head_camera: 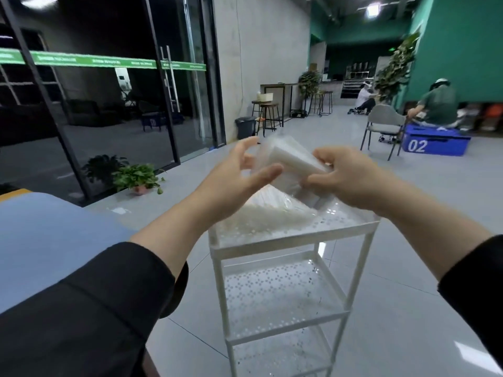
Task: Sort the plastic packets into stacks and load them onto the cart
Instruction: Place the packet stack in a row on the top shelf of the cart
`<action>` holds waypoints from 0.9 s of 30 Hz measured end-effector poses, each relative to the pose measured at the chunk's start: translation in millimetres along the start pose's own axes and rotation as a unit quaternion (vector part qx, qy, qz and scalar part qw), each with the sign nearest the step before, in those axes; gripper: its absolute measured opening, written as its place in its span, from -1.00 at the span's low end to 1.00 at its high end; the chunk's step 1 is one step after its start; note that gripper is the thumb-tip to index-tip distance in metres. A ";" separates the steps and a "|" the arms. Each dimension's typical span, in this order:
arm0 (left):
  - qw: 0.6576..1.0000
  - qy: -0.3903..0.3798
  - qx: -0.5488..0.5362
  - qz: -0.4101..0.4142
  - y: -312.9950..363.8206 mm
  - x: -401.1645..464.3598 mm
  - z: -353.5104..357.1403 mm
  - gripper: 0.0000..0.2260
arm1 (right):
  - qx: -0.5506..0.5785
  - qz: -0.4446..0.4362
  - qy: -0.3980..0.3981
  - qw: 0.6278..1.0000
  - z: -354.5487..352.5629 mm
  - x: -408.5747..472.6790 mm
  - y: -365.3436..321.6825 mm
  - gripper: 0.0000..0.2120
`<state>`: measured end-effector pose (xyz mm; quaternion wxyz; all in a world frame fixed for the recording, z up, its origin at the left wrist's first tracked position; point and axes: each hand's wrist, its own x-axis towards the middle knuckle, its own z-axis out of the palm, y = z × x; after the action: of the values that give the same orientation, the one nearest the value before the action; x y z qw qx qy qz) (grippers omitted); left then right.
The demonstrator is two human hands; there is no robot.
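At centre frame I see my right hand (344, 176) pinching a stack of packets (292, 161) above the cart (296, 238), whose top shelf already carries a packet of white pellets (261, 216); my left hand (239, 172) is spread wide beside the stack, holding nothing. I judge the packets light, limp and slippery, so the stack is best gripped at both short edges, since loose film may slide apart.

A white cart (292, 242) with dot-perforated shelves stands at lower centre on glossy grey floor (408, 308), clear packets (292, 159) of white contents above it, black sleeves (89, 308) at lower left, and a blue crate (435, 142) marked white "02" at right.
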<state>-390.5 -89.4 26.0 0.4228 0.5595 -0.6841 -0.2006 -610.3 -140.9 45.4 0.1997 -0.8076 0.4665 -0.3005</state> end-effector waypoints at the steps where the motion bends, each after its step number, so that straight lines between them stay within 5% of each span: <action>1: 1.000 0.015 0.026 0.002 -3.3 6.5 0.7 -0.28 | -0.020 0.018 0.026 0.999 -2.5 10.3 11.1 -0.90; 4: 0.983 0.038 0.180 0.016 -20.0 20.1 4.3 -0.40 | -0.135 0.070 0.080 0.985 -2.3 34.5 44.7 -0.79; 10: 0.877 -0.104 0.465 0.054 -26.7 48.4 37.2 -0.32 | -0.251 0.074 0.078 0.962 30.9 51.5 68.4 -0.74; 15: 0.826 -0.157 0.538 0.055 -30.1 60.2 58.4 -0.28 | -0.294 0.040 0.088 0.951 49.2 60.4 67.6 -0.82; 21: 0.817 -0.186 0.543 0.059 -40.2 65.2 60.6 -0.17 | -0.304 0.059 0.033 0.950 59.9 65.1 73.3 -0.85; 27: 0.818 -0.193 0.540 0.050 -48.0 61.3 48.2 -0.21 | -0.174 0.145 -0.070 0.972 60.9 72.7 70.5 -0.47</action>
<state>-401.6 -170.4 -15.2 -0.0789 0.6129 -0.7773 0.1184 -586.1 -236.0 -20.4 0.1297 -0.7730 0.6082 -0.1255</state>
